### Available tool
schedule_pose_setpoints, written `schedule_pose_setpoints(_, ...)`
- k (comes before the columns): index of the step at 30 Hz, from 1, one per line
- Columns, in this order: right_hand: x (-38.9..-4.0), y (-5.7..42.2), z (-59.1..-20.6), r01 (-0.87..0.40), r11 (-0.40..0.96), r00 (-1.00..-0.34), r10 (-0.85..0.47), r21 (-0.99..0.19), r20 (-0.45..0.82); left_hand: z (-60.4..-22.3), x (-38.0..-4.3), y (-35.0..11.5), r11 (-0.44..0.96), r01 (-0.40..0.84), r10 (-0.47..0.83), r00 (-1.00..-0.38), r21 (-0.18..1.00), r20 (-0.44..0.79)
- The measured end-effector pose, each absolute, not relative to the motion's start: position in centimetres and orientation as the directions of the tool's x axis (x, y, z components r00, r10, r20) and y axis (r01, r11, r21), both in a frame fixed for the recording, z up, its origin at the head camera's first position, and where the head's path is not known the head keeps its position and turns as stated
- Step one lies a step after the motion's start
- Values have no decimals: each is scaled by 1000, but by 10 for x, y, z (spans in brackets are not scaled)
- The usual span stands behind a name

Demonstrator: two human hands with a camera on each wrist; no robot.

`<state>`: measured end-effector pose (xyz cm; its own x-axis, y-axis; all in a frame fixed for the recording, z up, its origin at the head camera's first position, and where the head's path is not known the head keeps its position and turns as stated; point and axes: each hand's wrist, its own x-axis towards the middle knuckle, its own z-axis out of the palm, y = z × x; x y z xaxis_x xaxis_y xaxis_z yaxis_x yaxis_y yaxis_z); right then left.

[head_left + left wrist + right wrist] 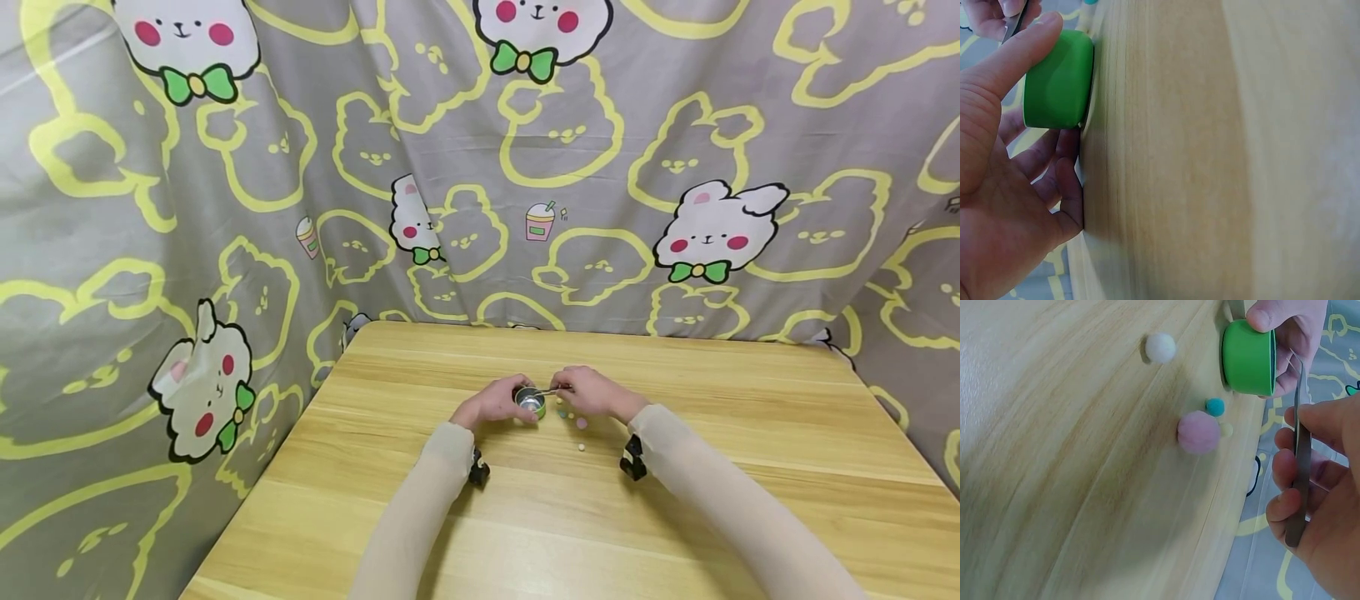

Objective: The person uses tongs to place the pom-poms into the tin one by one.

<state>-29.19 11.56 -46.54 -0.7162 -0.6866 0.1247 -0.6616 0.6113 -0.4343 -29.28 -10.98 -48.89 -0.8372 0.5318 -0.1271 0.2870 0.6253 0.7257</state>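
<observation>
A small round green tin [1249,357] with a shiny inside stands on the wooden table. My left hand [497,402] holds it, thumb on the near side and fingers curled round the far side. Tweezers [1302,462] lie in the grip of my right hand [592,392], their tips over the tin's mouth. Whether anything is between the tips I cannot tell. Beside the tin, below my right hand, lie a pink pom-pom [1199,432], a teal one and a pale yellow one. A white pom-pom [1160,348] sits apart, closer to me.
The wooden table [525,533] reaches out on all sides of the hands. A grey curtain [465,158] with yellow outlines and white cartoon animals hangs behind it and to the left and right. A small black camera [633,458] is strapped at each wrist.
</observation>
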Motion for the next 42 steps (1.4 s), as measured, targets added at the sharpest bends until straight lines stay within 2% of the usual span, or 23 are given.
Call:
schedule_pose_setpoints(7, -291, 118, -464, -642, 618, -731, -672, -453, 119, -490, -293, -109, 620, 278, 529, -839, 734, -129)
schedule_pose_setpoints(42, -268, 174, -465, -666, 629, -733, -652, -401, 195, -491, -289, -109, 609, 229, 506, -849, 760, -150)
